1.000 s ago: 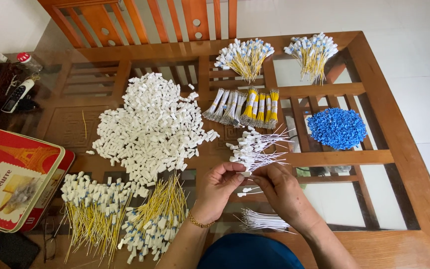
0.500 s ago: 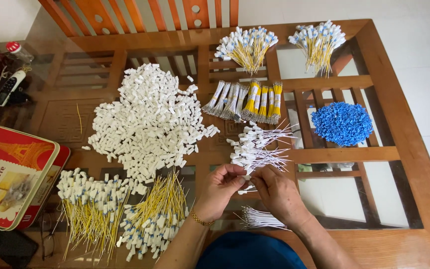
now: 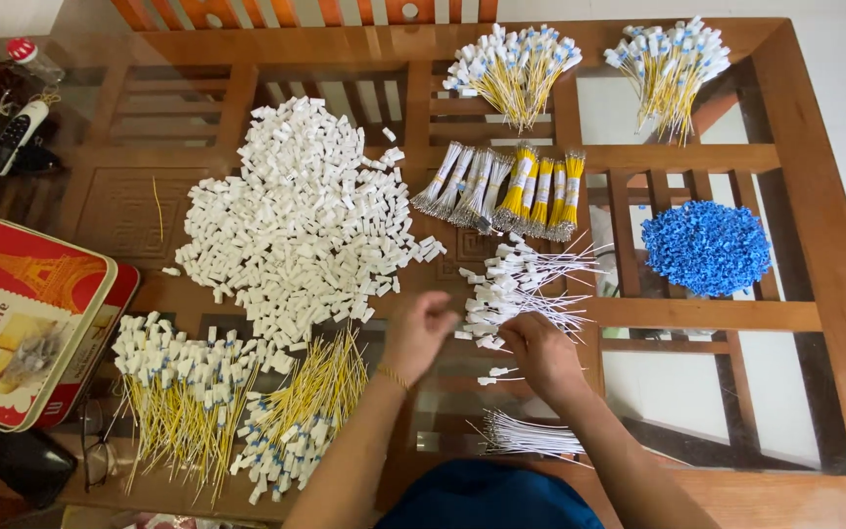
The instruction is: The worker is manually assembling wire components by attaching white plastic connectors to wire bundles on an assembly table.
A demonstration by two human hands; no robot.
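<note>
My left hand (image 3: pixel 421 333) is curled and blurred, just right of the big heap of small white plastic housings (image 3: pixel 296 216). Nothing shows in its fingers. My right hand (image 3: pixel 540 358) rests on the glass, its fingertips at the lower edge of a loose pile of white wires with white plugs (image 3: pixel 521 284). Its fingers hide whatever they pinch. One short white-plugged piece (image 3: pixel 496 374) lies between my hands. A bunch of bare white wires (image 3: pixel 531 436) lies by my right forearm.
Yellow wires with plugs lie at the front left (image 3: pixel 188 392) and in two bunches at the back (image 3: pixel 516 69) (image 3: pixel 673 64). Tied wire bundles (image 3: pixel 506 191), a blue heap (image 3: pixel 705 247), a red tin (image 3: pixel 26 333) and a handset (image 3: pixel 12 137) surround the glass-topped wooden table (image 3: pixel 815 225).
My hands were pressed together over a white wire. They have now parted: the left has swung left towards the white heap, and the right has stayed by the white wire pile.
</note>
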